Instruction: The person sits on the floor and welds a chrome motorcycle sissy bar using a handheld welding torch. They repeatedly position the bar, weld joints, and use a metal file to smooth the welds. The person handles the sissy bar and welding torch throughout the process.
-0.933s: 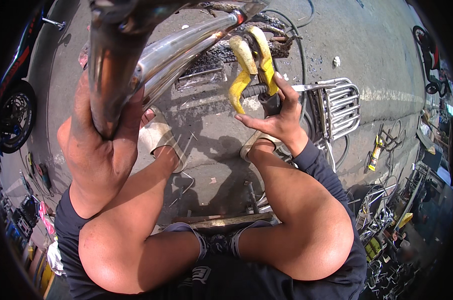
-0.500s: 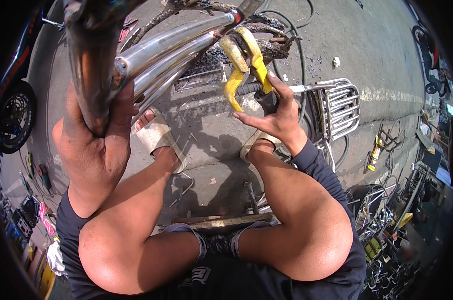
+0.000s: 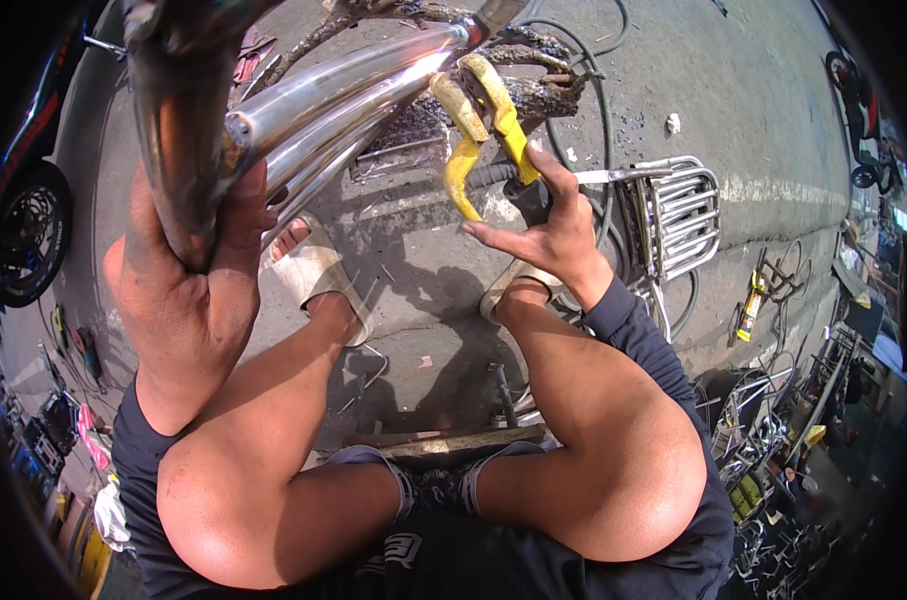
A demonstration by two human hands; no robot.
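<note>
My left hand (image 3: 188,290) is wrapped around the near end of a shiny chrome exhaust pipe (image 3: 313,105) that runs up and to the right. My right hand (image 3: 548,225) grips the black handle of a yellow-jawed welding electrode holder (image 3: 483,120), whose tip sits against the pipe's far end, where a bright glare shows. I am crouched; my bare knees and my feet in pale sandals (image 3: 318,275) fill the lower part of the view.
A chrome luggage rack (image 3: 678,215) lies on the concrete to the right, with black cables (image 3: 598,60) looped behind it. A motorcycle wheel (image 3: 23,235) stands at the left edge. Tools and metal parts (image 3: 763,290) crowd the right side. A wooden strip (image 3: 443,437) lies under me.
The yellow holder has moved up along the pipe toward its far end, and my right hand has followed. My left hand has kept its grip while the pipe shifted slightly.
</note>
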